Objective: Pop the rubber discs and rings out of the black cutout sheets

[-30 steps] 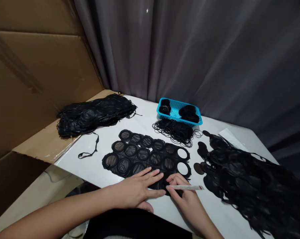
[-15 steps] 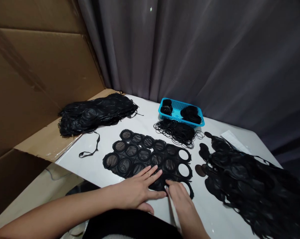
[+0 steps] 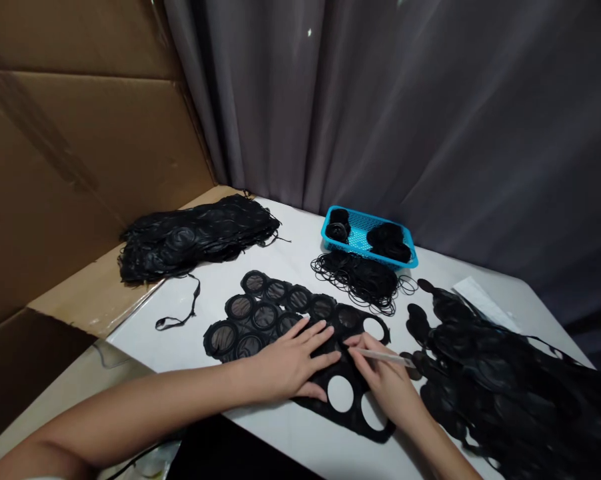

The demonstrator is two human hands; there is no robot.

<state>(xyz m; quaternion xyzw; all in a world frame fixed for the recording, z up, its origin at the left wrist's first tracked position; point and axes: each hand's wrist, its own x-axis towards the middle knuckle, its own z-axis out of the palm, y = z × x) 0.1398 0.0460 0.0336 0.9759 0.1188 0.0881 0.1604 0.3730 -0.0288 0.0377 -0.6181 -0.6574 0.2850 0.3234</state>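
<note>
A thin black sheet point(image 3: 240, 313) with rows of round discs and rings lies flat on the white table. My left hand point(image 3: 293, 360) presses on it with fingers spread, covering some of the discs. Pinched in my right hand point(image 3: 380, 373) is a slim whitish pen-like tool point(image 3: 385, 357); its tip, partly hidden by the fingers, is at the sheet just right of my left fingertips. White tabletop shows through open round holes point(image 3: 340, 393) at the sheet's near right and far right.
A large heap of black sheets and discs point(image 3: 505, 380) covers the right side. Behind the sheet lie thin black rings point(image 3: 358, 277) and a blue basket point(image 3: 363, 245) with black pieces. A stack of black sheets point(image 3: 195, 237) and a black strip point(image 3: 195, 297) are at left, beside cardboard point(image 3: 90, 153).
My right hand has moved up and slightly right on the sheet, and the tool now shows clearly. Another open hole is visible in the near row. My left hand stays spread nearby.
</note>
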